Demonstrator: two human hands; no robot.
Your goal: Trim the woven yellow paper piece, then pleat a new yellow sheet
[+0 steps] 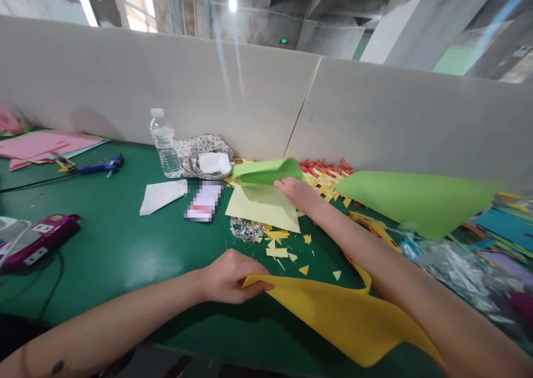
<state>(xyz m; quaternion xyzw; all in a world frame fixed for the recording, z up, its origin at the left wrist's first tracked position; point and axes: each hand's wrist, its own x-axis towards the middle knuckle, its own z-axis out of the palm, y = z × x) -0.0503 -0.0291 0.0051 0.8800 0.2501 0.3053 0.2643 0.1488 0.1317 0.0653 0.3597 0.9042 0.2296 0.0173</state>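
My left hand (235,277) pinches the corner of a yellow craft sheet (345,311), which bends away to the right above the table's front edge and passes under my right forearm. Farther back, my right hand (298,192) has its fingers closed on the edge of a light green sheet (266,172) that curls upward. Beneath that sheet lies a pale yellow sheet (264,206). Close by are a clear bag of small shiny beads (246,229) and several yellow scraps (278,252). Woven red and yellow strips (325,178) lie behind my right hand.
A water bottle (165,145), a patterned cloth pouch (204,150) and a phone (205,201) stand or lie left of centre. Farther left are a blue glue gun (97,165) and a purple power strip (45,236). Another green sheet (420,197) and clear plastic bags (453,272) occupy the right.
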